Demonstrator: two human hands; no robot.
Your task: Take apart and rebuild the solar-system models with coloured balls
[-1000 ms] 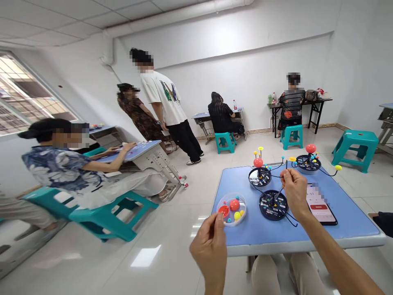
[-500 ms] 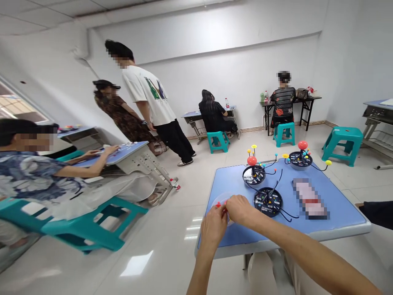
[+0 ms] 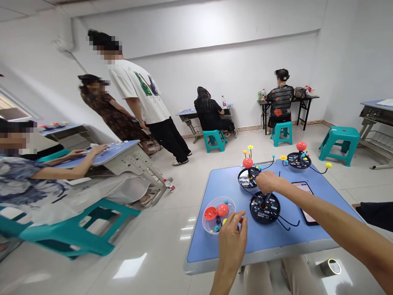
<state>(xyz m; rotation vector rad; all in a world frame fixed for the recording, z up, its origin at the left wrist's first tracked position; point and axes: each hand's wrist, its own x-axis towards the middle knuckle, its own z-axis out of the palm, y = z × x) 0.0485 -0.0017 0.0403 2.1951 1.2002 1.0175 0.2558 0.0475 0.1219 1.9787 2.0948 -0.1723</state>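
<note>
Since the earlier frame, the right hand [image 3: 266, 183] has been drawn away from the tub [image 3: 213, 200] and brought over to the near base [image 3: 264, 214], while the left hand [image 3: 232, 233] has been eased back to the tub's four o'clock edge. The right hand is clenched at the base's twelve o'clock side; whether anything is gripped inside it cannot be told. The left hand is loosely uncurled, its fingers lightly bent; whether the rim is touched cannot be told. From the base, bent black rods [image 3: 291, 222] are held out toward four o'clock. The tub is set at the base's nine o'clock, with a red ball [image 3: 222, 210], a red half-shell [image 3: 210, 213] and smaller pieces inside. One model [image 3: 245, 179] is placed at eleven o'clock, another [image 3: 298, 160] at one, and the phone [image 3: 303, 186] at three, partly covered by the forearm.
</note>
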